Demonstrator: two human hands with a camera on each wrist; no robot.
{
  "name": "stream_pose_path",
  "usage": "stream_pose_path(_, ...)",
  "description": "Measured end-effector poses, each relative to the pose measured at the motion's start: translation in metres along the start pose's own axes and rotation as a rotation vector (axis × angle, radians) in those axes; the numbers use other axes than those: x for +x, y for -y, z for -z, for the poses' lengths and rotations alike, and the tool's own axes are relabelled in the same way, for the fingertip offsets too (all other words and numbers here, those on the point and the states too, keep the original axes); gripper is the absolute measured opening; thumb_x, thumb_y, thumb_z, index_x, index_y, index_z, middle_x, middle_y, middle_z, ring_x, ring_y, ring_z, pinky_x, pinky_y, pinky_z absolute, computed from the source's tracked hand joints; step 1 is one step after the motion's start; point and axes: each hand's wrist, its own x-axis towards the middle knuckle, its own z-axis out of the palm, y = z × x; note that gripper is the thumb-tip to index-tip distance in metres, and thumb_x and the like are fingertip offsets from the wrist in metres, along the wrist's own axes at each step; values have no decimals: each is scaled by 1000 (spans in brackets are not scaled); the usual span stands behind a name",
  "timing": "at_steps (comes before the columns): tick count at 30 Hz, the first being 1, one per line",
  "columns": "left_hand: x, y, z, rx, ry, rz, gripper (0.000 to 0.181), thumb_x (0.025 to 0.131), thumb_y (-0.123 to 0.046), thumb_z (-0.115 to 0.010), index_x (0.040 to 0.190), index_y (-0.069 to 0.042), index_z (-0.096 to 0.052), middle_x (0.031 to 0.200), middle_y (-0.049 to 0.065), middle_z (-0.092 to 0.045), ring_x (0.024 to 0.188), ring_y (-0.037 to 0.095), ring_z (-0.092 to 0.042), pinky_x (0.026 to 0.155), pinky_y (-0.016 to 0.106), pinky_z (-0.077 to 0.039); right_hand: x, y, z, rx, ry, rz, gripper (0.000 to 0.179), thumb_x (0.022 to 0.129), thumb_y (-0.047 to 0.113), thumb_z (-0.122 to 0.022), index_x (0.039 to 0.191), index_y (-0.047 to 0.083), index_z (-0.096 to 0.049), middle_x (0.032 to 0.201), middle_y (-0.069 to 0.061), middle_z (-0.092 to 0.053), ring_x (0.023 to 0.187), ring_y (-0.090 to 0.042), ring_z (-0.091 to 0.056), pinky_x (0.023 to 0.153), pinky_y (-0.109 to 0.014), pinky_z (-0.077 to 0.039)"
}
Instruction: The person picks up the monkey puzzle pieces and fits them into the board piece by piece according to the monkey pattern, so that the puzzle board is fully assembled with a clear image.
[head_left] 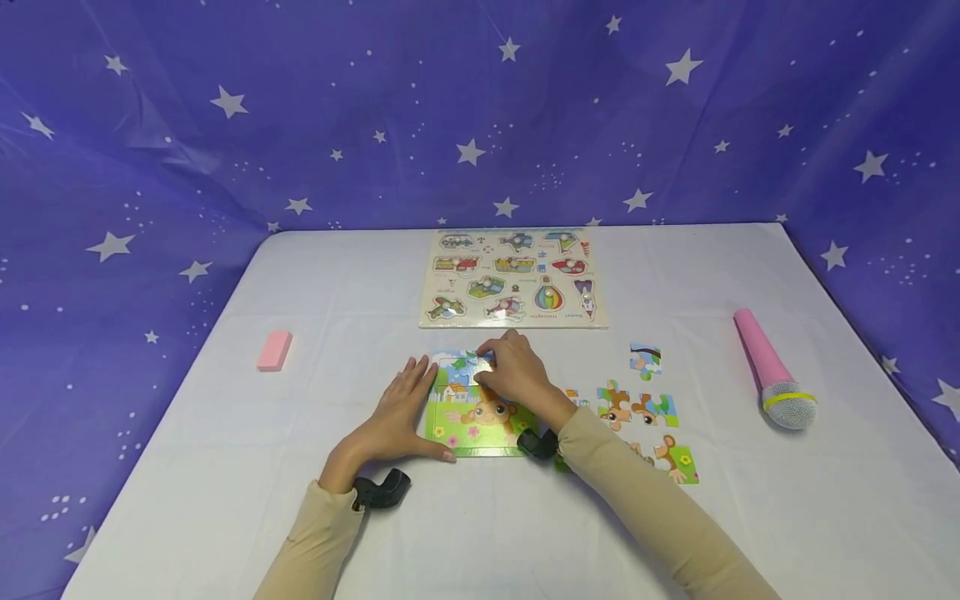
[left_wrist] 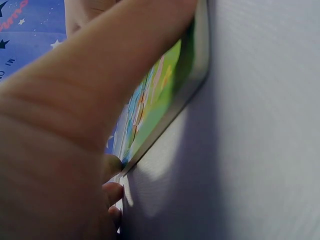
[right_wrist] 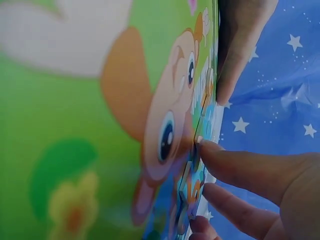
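A jigsaw board (head_left: pixel 468 429) with a printed monkey and green meadow lies flat on the table. My left hand (head_left: pixel 397 414) rests along its left side, fingers spread and thumb at the near edge; the left wrist view shows the board's pale edge (left_wrist: pixel 170 117) beside this hand. Over the board's far right part, my right hand (head_left: pixel 517 367) bends down with thumb and fingers at a puzzle piece (right_wrist: pixel 184 187), pinching it close against the board. Loose monkey puzzle pieces (head_left: pixel 662 410) lie right of the board, some partly hidden by the right forearm.
A wooden vehicle peg puzzle (head_left: pixel 513 292) lies behind the board. At the left sits a pink block (head_left: pixel 274 351); at the right lies a pink toy microphone (head_left: pixel 768 362). One loose piece (head_left: pixel 646 360) lies apart, farther back. A starry purple cloth (head_left: pixel 420 108) hangs behind the white table.
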Motion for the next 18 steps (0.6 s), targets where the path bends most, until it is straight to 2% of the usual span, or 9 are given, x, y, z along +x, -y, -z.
stream_pose_path(5,0,1,-1,9,0,0,127,54,-58,-78,146,-7,-7,154,11,2,142,29,8,114,51,-1,-4,-1,1,-1,-25,62,36,77,27,-71,111,15,-64,104,-6,-52,96,-20,-46,69,-29,-44)
stream_pose_path(11,0,2,-1,22,-5,-15,126,55,-58,-77,146,-6,-8,154,12,2,142,30,7,114,52,-2,-17,5,3,-99,-20,292,38,82,29,-65,115,9,-62,116,-8,-55,104,-24,-49,84,-37,-45)
stream_pose_path(15,-1,2,-1,19,-4,-23,126,56,-59,-76,146,-5,-7,154,13,2,142,31,7,114,52,-2,-30,9,2,-217,42,424,46,84,36,-63,119,6,-59,128,-13,-52,119,-28,-47,97,-44,-43)
stream_pose_path(18,-1,2,0,18,-3,-25,126,56,-59,-76,146,-5,-7,154,14,2,142,31,7,114,53,-1,-38,10,0,-271,115,452,55,85,43,-58,126,7,-53,138,-15,-43,130,-31,-38,104,-48,-36)
